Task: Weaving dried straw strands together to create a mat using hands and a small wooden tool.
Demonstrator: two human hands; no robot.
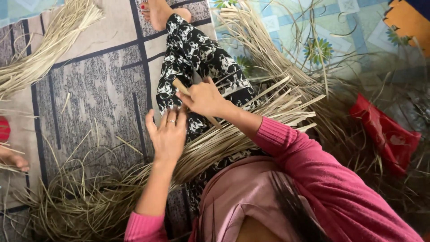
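My right hand [204,97] is closed around a thin wooden stick [180,86] that slants across my lap. Just below it, my left hand [168,134], with a ring on one finger, lies flat with fingers together on a bundle of dried straw strips [251,123] spread over my black-and-white patterned trouser leg [197,56]. The strips fan out to the right and trail down to the left. My pink sleeves reach both wrists. My bare foot [156,11] shows at the top.
A grey patterned mat [98,89] covers the floor. More straw lies in a bundle at top left [49,45], a loose heap at bottom left [76,201] and behind at right [286,49]. A red bag [385,132] lies at right. Another person's toes [13,159] show at the left edge.
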